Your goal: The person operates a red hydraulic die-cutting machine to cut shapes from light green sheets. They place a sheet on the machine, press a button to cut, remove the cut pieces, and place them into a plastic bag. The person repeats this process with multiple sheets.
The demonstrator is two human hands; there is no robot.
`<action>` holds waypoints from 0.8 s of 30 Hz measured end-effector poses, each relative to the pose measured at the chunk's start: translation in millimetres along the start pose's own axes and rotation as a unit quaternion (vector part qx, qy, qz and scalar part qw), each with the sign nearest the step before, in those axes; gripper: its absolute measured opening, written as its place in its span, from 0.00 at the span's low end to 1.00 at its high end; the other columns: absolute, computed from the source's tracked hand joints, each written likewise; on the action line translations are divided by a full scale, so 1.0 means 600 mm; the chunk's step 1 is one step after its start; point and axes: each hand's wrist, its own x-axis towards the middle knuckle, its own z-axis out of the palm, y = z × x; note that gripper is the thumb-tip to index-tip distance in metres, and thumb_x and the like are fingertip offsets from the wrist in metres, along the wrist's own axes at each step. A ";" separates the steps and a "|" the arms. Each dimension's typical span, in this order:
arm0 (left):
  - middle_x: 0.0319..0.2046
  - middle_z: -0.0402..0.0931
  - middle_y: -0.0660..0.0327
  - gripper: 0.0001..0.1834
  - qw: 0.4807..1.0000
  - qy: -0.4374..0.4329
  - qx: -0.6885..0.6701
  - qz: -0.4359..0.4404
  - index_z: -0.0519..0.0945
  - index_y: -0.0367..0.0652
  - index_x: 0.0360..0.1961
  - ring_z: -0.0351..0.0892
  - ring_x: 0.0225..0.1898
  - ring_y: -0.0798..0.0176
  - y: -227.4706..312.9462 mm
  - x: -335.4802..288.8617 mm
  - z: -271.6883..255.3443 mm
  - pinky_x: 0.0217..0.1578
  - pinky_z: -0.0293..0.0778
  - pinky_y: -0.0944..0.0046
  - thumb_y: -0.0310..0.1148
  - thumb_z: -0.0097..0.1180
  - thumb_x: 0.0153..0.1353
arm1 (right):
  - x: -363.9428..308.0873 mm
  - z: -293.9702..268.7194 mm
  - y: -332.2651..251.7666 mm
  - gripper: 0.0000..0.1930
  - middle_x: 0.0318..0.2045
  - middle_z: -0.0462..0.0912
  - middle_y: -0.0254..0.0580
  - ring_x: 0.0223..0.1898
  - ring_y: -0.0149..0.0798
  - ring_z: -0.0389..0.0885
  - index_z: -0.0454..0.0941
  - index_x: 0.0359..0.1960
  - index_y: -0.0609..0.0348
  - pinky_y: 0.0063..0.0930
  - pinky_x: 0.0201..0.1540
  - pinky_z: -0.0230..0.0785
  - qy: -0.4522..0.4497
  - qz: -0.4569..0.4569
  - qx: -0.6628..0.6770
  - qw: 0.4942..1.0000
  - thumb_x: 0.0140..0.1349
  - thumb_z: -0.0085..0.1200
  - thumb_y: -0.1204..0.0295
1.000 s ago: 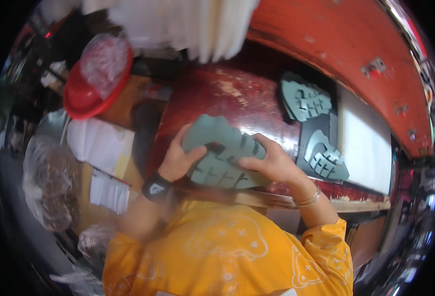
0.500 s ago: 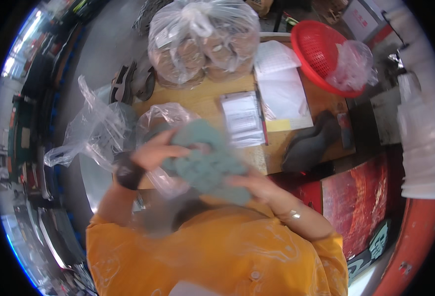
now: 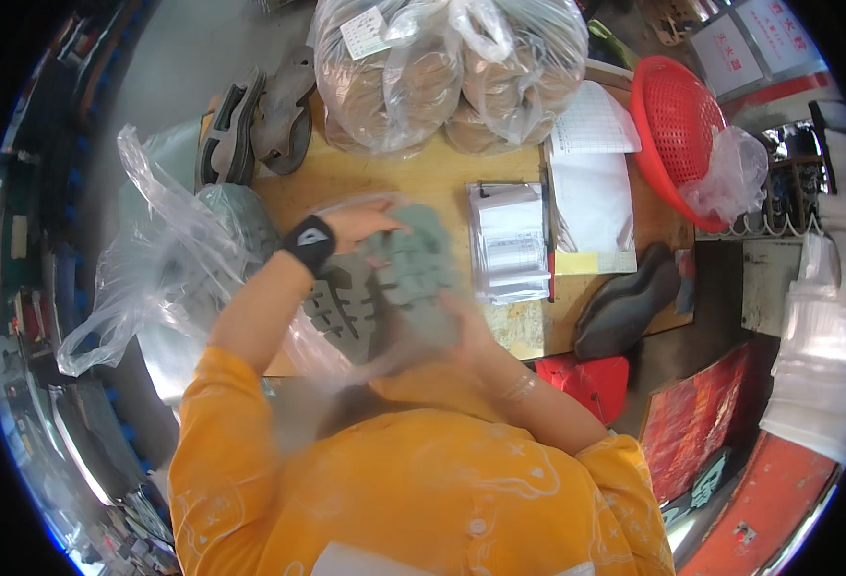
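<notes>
Grey-green shoe soles (image 3: 413,274) gripped between both hands above the wooden bench (image 3: 432,178) — left hand (image 3: 360,226) clasping the top edge, right hand (image 3: 466,322) blurred, closed beneath. Clear plastic bag (image 3: 168,274) just left; clipboard (image 3: 509,240) just right.

Both hands grip a stack of grey-green shoe soles (image 3: 413,274) over a wooden table (image 3: 423,178): the left hand (image 3: 360,226), a black wristband (image 3: 309,242) on its wrist, lies on top at the far end, while the right hand (image 3: 466,322) holds the near end, blurred. A clear plastic bag (image 3: 168,264) billows just beside them. Nearby lie a clipboard with papers (image 3: 509,240), a dark shoe sole (image 3: 629,302), a red mesh basket (image 3: 672,120) and bagged brown soles (image 3: 432,72).
</notes>
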 end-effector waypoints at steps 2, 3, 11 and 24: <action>0.36 0.75 0.65 0.22 0.996 0.082 -0.024 0.019 0.69 0.43 0.53 0.74 0.36 0.71 -0.015 0.055 0.025 0.31 0.76 0.62 0.37 0.56 0.59 | 0.008 -0.046 -0.017 0.22 0.49 0.76 0.42 0.47 0.41 0.77 0.67 0.56 0.58 0.36 0.51 0.69 0.029 -0.033 -0.026 0.999 0.63 0.50 0.62; 0.38 0.74 0.64 0.23 0.996 0.059 -0.066 0.024 0.69 0.42 0.53 0.73 0.39 0.70 -0.025 0.076 0.030 0.34 0.75 0.61 0.38 0.57 0.59 | 0.005 -0.063 -0.029 0.21 0.48 0.77 0.42 0.47 0.41 0.77 0.68 0.55 0.58 0.36 0.50 0.70 0.061 -0.045 -0.025 0.997 0.63 0.50 0.62; 0.45 0.73 0.48 0.29 0.774 0.444 0.291 0.345 0.69 0.32 0.53 0.72 0.48 0.51 -0.212 0.025 0.194 0.50 0.70 0.58 0.45 0.55 0.59 | -0.121 -0.028 -0.152 0.22 0.49 0.77 0.41 0.48 0.39 0.76 0.68 0.55 0.61 0.34 0.52 0.68 0.034 -0.007 -0.076 0.996 0.64 0.48 0.61; 0.46 0.75 0.48 0.27 0.916 0.202 0.262 0.229 0.75 0.39 0.47 0.72 0.50 0.54 -0.306 0.108 0.395 0.54 0.65 0.53 0.50 0.52 0.56 | -0.216 0.023 -0.186 0.21 0.47 0.77 0.40 0.48 0.39 0.76 0.70 0.52 0.58 0.38 0.50 0.70 0.082 0.223 -0.264 0.935 0.60 0.55 0.62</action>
